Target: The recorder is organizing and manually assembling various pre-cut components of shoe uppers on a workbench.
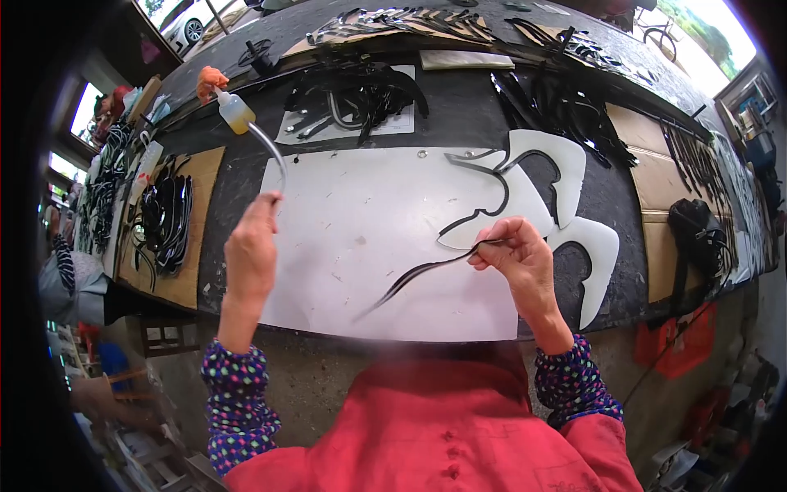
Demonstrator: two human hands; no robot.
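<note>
My left hand [252,246] is closed round the lower end of a curved, shiny grey strip [269,149], raised over the left edge of the white board [344,295]. The strip's far end overlaps the glue bottle in view; I cannot tell whether they touch. My right hand [522,258] pinches a thin dark strip [418,271] between thumb and fingers. Its free end trails left above the board and is blurred. Close beyond that hand lies a curved white panel [525,201] with dark strip along its inner edge. Two similar white panels [570,168] [605,246] lie to its right.
A squeeze bottle [236,113] of yellow liquid lies beside an orange cloth [211,82]. Dark strips are heaped on paper [402,123] at the back and on cardboard [209,176] at left. A black pouch [697,221] rests at right. The table's front edge runs near me.
</note>
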